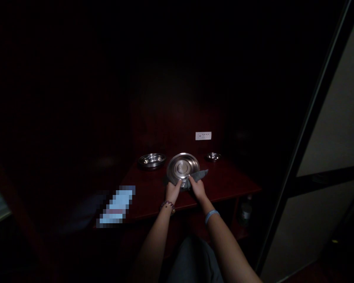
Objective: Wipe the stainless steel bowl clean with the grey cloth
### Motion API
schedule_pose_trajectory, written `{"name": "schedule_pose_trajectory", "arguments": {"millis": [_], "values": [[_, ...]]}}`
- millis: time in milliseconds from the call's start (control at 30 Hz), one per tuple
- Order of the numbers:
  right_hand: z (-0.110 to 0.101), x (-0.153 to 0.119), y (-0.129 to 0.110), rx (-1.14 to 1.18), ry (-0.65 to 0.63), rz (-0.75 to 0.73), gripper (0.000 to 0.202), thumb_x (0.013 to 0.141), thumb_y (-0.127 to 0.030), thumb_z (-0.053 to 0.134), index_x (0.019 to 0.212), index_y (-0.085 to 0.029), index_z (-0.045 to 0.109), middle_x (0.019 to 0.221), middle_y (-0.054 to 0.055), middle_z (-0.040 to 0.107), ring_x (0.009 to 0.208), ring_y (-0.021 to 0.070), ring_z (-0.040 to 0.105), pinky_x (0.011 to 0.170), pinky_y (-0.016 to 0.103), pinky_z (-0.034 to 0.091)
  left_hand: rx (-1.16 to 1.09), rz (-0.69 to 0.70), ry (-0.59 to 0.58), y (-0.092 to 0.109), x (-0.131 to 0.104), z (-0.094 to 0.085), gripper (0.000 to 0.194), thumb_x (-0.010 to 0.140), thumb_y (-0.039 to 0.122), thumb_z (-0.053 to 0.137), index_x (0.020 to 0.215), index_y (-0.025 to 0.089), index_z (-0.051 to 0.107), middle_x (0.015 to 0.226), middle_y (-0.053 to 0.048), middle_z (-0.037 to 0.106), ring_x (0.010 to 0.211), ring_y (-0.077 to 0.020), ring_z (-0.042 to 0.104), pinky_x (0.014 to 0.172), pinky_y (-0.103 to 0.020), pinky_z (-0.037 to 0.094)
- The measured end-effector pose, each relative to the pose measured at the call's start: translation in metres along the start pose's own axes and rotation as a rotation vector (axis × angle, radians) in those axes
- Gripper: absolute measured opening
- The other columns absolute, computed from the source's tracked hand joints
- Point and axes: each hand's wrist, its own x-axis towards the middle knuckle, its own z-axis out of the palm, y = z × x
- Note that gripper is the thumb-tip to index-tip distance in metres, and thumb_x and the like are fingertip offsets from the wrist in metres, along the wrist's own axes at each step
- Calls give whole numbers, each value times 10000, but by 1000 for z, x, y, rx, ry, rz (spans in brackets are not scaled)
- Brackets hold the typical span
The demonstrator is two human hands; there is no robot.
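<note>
Tilted up toward me over the dark red desk (pixel 224 181) is a round stainless steel plate (pixel 182 166) with a ringed centre. My left hand (pixel 173 191) grips its near left rim, thumb on the inner face. At the near right rim, my right hand (pixel 197 188) is closed on a grey cloth (pixel 200 175), pressing it against the plate. Part of the cloth sticks out to the right. The fingers under the plate are hidden.
Shiny steel dishes (pixel 152 160) sit at the desk's back left, a small steel bowl (pixel 213 157) at the back right. A white socket panel (pixel 203 136) is on the back wall. A bottle (pixel 246 211) stands below the desktop. A pixelated bright patch (pixel 117 206) lies left.
</note>
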Motion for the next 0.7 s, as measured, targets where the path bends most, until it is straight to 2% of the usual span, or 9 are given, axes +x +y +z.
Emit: {"name": "schedule_pose_trajectory", "arguments": {"millis": [133,400,467,533,633,700], "values": [[0,0,0,15,1,-18,450,769,-502,619,991,-123,720,1025,136,738,1018,266,684,898,325,501,20,27,-16,-3,2,0,369,759,234,676,1106,108,672,1143,-144,701,1098,-244,642,1016,-385,446],[1,-2,-4,74,7,-19,479,741,-503,654,1010,-112,710,1052,142,730,1014,261,686,895,325,510,67,-21,4,3,1,-1,274,757,204,686,1015,117,708,1058,-118,733,1034,-228,675,933,-333,506],[2,-3,-4,115,1,-28,489,729,-503,671,1029,-119,707,1066,131,728,1022,254,683,914,328,506,116,-69,13,4,0,0,254,771,225,682,996,111,713,1009,-116,743,981,-228,691,861,-317,541],[2,-4,-4,166,-4,-51,496,722,-498,682,1051,-127,702,1086,120,724,1032,245,679,934,329,500,140,-132,-10,5,-1,0,275,789,267,674,1008,106,709,957,-114,746,875,-226,709,726,-302,578],[3,-4,-5,208,-7,-59,500,719,-495,687,1056,-126,698,1096,120,720,1035,244,677,930,332,506,133,-199,-52,7,-3,1,324,799,310,669,1040,97,697,908,-112,743,715,-204,703,534,-270,566],[3,-4,-5,208,-7,-41,506,713,-498,694,1047,-117,700,1082,126,724,1026,251,679,914,335,515,116,-207,-60,9,-4,1,321,791,308,679,1024,89,700,888,-111,742,689,-194,695,503,-254,555]]}}
